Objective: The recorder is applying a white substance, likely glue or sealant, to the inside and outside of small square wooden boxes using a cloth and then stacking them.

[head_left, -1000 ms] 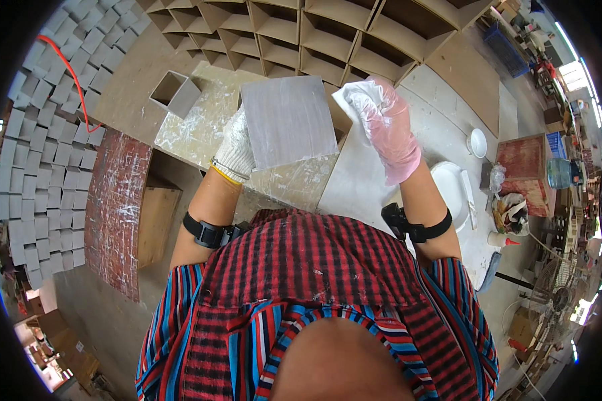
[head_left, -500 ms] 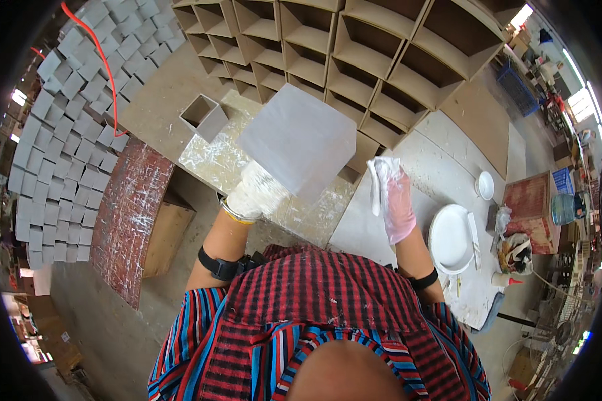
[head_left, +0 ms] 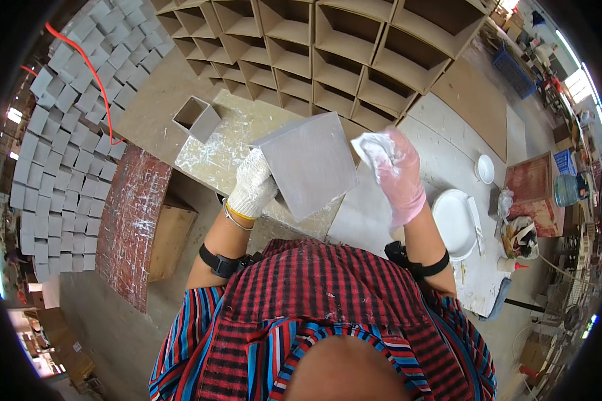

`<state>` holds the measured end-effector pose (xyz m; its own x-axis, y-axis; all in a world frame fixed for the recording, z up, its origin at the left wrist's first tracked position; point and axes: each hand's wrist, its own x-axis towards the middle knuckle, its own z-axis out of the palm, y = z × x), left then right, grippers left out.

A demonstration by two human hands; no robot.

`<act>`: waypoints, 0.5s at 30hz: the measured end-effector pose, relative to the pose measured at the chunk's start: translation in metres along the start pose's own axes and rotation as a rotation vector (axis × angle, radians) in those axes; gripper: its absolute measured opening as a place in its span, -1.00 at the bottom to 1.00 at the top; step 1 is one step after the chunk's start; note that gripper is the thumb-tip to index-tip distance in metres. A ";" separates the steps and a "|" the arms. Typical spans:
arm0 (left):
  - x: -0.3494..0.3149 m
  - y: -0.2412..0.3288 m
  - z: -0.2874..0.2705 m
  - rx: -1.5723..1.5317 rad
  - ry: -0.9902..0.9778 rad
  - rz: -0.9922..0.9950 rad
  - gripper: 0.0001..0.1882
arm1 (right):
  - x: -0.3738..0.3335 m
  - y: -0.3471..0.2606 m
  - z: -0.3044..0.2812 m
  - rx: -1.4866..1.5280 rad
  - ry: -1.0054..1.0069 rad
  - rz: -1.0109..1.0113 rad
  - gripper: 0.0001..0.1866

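My left hand (head_left: 253, 185), in a white knit glove, grips a box (head_left: 309, 166) coated pale grey, from its left side. The box is tilted, with two of its faces showing; some of my fingers are hidden behind it. Just right of the box is my right hand (head_left: 401, 177), in a pink glove that looks covered with thin clear plastic. It is closed round a white-smeared cloth (head_left: 376, 148), whose edge comes close to the box with a small gap.
Stacked brown open boxes (head_left: 291, 50) line the table's far side. A smaller open box (head_left: 197, 119) stands left of them. At right are a white basin (head_left: 452, 224), a flat stick (head_left: 476, 226) and a small bowl (head_left: 484, 170). Pale boxes (head_left: 63, 154) form a wall at far left.
The box has turned in my left hand and come slightly nearer, showing another face. My right hand has risen and moved closer to the box with the cloth.
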<state>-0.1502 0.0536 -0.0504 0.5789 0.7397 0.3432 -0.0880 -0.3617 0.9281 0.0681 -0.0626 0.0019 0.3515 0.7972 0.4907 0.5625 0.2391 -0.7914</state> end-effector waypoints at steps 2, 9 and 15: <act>-0.007 -0.002 0.005 -0.878 0.031 -0.312 -0.67 | 0.013 -0.009 -0.004 -0.201 -0.071 -0.216 -0.75; -0.007 0.004 0.016 -1.037 0.207 -0.461 -0.58 | 0.029 -0.016 0.002 -0.262 -0.120 -0.477 -0.71; -0.014 0.013 0.016 -1.152 0.161 -0.528 -0.53 | 0.022 0.007 0.008 -0.160 -0.096 -0.306 -0.77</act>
<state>-0.1465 0.0295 -0.0458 0.6610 0.7319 -0.1654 -0.5738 0.6351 0.5172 0.0731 -0.0390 0.0043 0.0805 0.7524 0.6538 0.7435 0.3915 -0.5421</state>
